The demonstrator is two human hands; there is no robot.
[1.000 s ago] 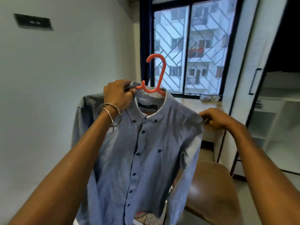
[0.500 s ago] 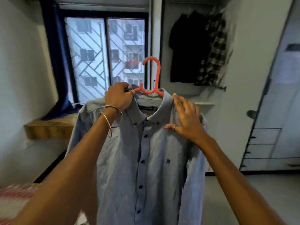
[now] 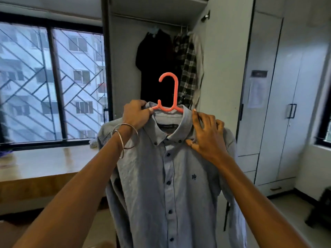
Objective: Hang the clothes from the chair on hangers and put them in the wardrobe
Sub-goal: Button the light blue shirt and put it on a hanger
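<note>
One blue button-down shirt on one orange plastic hanger, held up facing me.
Left hand grips collar and hanger arm, right hand pinches the collar's other side; shirt hangs straight down, hook up. Behind: open wardrobe, roughly three dark and plaid garments hanging.

Barred window — daylight, wooden ledge beneath, closed grey cupboard doors right.
</note>
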